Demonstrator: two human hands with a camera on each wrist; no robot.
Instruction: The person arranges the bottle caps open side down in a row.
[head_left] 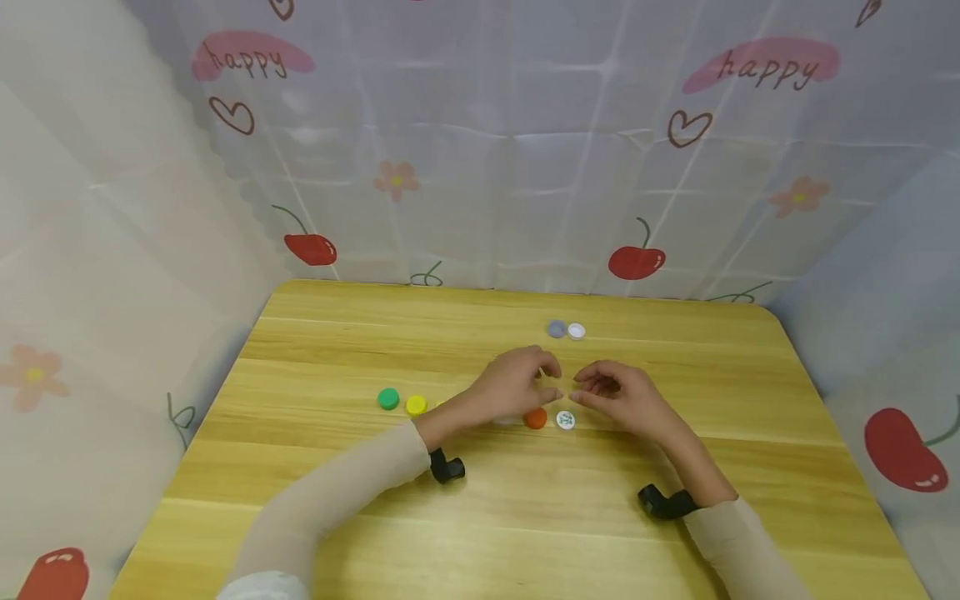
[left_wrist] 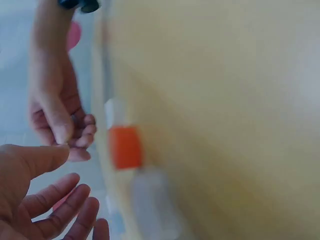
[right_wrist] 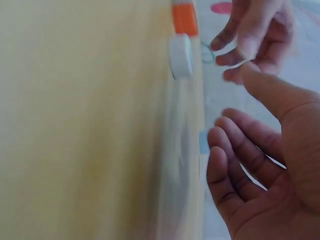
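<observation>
My left hand (head_left: 517, 383) hovers above a row of round caps, fingers loosely bent and thumb apart from them. Facing it, my right hand (head_left: 618, 396) has its fingers relaxed in a curve. The fingertips of the two hands come close together, and no object shows between them. Below them on the table lie an orange cap (head_left: 536, 418) and a white cap with a printed pattern (head_left: 566, 420). A whitish cap (left_wrist: 152, 200), blurred in the left wrist view, is beside the orange one. My left hand and forearm partly hide the row.
Farther left in the row sit a green cap (head_left: 387, 398) and a yellow cap (head_left: 416, 406), with more yellow showing at the arm. Toward the back lie a greyish cap (head_left: 556, 329) and a white cap (head_left: 576, 332). Printed curtains (head_left: 510, 167) surround the wooden table (head_left: 540, 542).
</observation>
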